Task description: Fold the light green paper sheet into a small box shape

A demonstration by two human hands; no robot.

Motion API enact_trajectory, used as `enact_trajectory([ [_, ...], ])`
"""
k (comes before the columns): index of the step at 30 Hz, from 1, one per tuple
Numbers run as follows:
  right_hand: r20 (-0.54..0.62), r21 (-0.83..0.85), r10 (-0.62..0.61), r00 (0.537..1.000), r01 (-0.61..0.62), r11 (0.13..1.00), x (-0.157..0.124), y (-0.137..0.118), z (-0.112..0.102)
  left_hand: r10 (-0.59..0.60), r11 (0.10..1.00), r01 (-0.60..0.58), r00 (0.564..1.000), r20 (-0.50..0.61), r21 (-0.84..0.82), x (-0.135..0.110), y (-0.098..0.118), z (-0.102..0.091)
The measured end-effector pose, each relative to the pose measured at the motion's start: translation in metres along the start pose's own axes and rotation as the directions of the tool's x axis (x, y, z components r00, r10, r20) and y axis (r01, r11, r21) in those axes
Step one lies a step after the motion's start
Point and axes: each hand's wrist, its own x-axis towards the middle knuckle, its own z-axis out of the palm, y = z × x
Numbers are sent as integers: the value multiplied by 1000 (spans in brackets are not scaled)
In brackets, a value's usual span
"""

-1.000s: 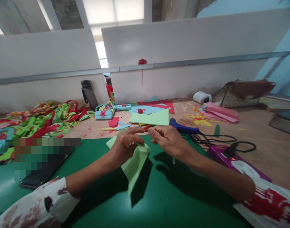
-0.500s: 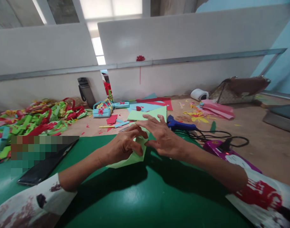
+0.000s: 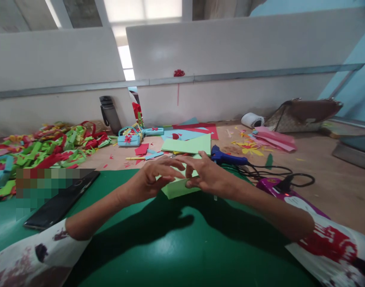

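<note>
My left hand (image 3: 152, 177) and right hand (image 3: 208, 175) both pinch the green paper (image 3: 180, 189) now; a second ago it hung from my left fingers alone.

Desk (image 3: 316, 159): brown top, green front

Glossy green surface (image 3: 170, 259) on the near side, black flat device (image 3: 61, 207) on its left. Brown part, left to right: heap of coloured paper pieces (image 3: 55, 149), dark bottle (image 3: 111, 117) standing, light-blue mini bags (image 3: 135, 142), coloured sheets (image 3: 188, 144), blue glue gun (image 3: 232, 158), white roll (image 3: 250, 120), pink paper (image 3: 276, 139), handbag (image 3: 299, 119). Purple power strip (image 3: 266, 185) nearer, right.
</note>
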Motion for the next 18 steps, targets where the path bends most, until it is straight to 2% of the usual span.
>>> enact_trajectory([
  [2,1,7,62,998,-62,998,0,-1,0,-149,988,149,989,6,-39,-6,-4,-6],
  [5,20,13,127,992,-127,992,1,-3,-1,-273,961,278,951,147,-10,-16,-16,-12],
  [8,80,27,139,987,-141,990,4,-4,-4,-286,958,279,930,233,62,-21,-28,-10],
  [12,230,-46,153,961,-146,988,13,-6,-6,-299,954,291,890,343,76,-19,-38,-3],
  [18,495,-38,130,859,-128,991,35,-12,3,-308,949,309,877,370,57,-19,-41,0],
])
